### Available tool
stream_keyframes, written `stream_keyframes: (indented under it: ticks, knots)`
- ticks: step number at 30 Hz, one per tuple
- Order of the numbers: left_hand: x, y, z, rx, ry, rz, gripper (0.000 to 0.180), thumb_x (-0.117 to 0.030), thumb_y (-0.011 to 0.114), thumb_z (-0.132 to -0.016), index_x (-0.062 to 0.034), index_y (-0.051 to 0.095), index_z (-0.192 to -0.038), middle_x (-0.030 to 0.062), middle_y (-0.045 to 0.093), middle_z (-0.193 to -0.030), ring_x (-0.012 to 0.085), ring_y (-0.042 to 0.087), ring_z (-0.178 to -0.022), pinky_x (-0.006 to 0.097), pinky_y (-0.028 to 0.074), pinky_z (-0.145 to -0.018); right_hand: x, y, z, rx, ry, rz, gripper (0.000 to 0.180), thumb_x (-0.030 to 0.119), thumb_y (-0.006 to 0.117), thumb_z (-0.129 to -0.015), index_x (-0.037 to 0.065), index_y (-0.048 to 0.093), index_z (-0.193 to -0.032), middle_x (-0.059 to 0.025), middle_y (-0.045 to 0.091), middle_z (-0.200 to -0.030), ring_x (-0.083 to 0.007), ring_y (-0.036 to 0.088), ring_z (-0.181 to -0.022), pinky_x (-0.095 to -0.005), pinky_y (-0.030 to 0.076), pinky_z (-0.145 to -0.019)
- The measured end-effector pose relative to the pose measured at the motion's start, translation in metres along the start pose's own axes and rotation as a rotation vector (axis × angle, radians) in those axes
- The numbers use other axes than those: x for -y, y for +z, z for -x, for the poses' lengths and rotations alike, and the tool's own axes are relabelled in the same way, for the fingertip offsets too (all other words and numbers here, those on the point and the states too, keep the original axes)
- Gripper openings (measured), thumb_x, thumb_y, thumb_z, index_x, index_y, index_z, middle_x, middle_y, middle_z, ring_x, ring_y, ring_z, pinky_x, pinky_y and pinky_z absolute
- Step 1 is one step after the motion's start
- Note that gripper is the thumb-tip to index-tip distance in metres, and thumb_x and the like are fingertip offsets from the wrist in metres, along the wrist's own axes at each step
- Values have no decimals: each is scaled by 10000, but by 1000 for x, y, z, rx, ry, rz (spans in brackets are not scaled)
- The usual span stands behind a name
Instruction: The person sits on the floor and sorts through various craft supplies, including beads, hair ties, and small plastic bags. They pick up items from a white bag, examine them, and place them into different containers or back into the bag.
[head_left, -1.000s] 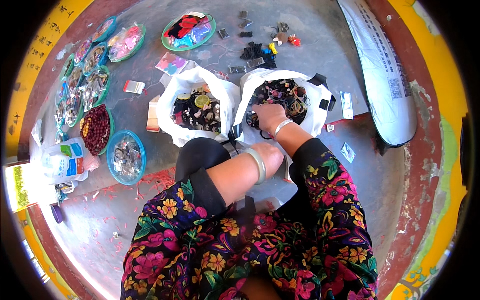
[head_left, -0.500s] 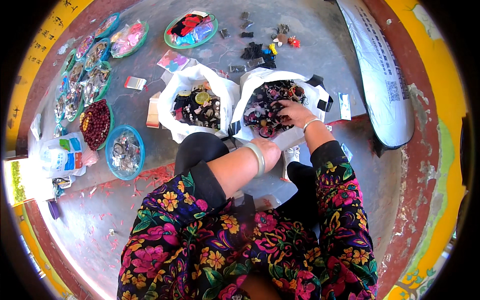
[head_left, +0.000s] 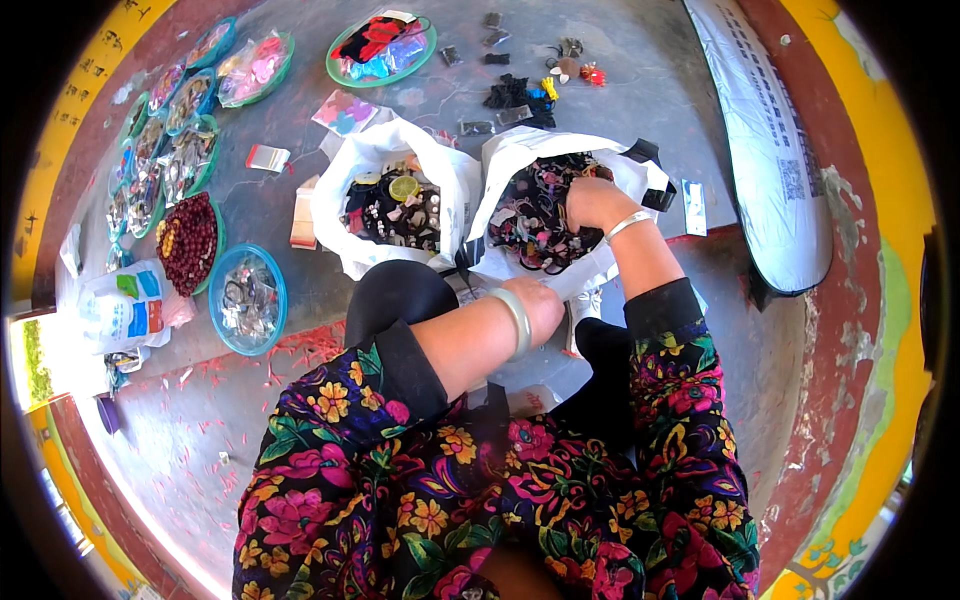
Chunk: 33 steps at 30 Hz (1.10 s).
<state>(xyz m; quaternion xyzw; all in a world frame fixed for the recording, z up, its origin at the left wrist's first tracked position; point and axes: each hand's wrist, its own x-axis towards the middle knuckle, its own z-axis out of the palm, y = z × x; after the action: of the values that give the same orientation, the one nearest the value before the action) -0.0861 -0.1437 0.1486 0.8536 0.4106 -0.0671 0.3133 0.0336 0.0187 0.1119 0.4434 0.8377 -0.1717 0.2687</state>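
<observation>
My right hand (head_left: 598, 207) reaches down into a white bag (head_left: 505, 160) of mostly dark hair ties (head_left: 530, 215), with pink and pale bits among them. Its fingers are sunk into the pile at the bag's right side, so whatever they touch is hidden. Just below the bag's near edge rests my left hand (head_left: 540, 308), turned down with its fingers out of sight. To the left stands a second white bag (head_left: 335, 180), its rim rolled outward. Dark hair ties with beads and a yellow lemon-slice ornament (head_left: 403, 189) show inside it.
Bowls of packed trinkets (head_left: 190, 160) crowd the far left, near a blue bowl (head_left: 280, 300) and dark red beads (head_left: 187, 245). A green tray (head_left: 345, 75) and black bundles (head_left: 522, 95) lie beyond the bags. A long silver-white package (head_left: 765, 150) borders the right. My knee (head_left: 400, 300) is close to the left bag.
My right hand has gone deeper into the right bag and toward its right side; its fingers, visible before, are now hidden. My left hand stays in place.
</observation>
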Motion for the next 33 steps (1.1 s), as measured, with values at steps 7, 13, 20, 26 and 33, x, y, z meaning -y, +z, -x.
stream_keyframes:
  ticks: [7, 13, 20, 26, 33]
  knots:
    - [-1, 10, -2, 26, 34, -48, 135, -91, 547, -669, -75, 673, -715, 136, 649, -787, 293, 624, -793, 362, 494, -717, 23, 32, -33, -237, -298, -225, 175, 113, 607, -633, 101, 668, -797, -126, 628, -850, -288, 599, -826, -370, 475, -730]
    - [0, 11, -2, 10, 59, -29, 151, -84, 528, -682, -68, 674, -716, 136, 650, -788, 293, 624, -793, 357, 490, -722, 70, 66, -21, -216, -170, 81, 428, 131, 533, -768, 191, 482, -1189, -140, 403, -1269, -308, 507, -1046, -425, 467, -801]
    - [2, 6, -2, -15, 67, -18, 148, -91, 531, -688, -63, 673, -721, 141, 650, -791, 288, 628, -788, 359, 493, -714, 48, 82, -36, -117, -89, -142, 338, 150, 627, -664, 100, 581, -994, -130, 633, -935, -282, 614, -882, -378, 479, -768]
    - [1, -1, -2, 48, 34, -21, 153, -88, 535, -687, -60, 675, -741, 146, 648, -797, 301, 626, -790, 371, 495, -709, 2, 35, -24, -105, -46, -750, 522, 187, 659, -616, 25, 558, -1102, -120, 617, -888, -168, 593, -765, -257, 466, -696]
    - [0, -4, 2, 64, 27, -14, 163, -89, 531, -695, -55, 674, -766, 140, 650, -810, 302, 624, -802, 379, 491, -715, -17, 17, 13, -40, -265, -1641, 451, 28, 562, -645, 26, 571, -1096, -20, 580, -931, -109, 532, -809, -237, 427, -698]
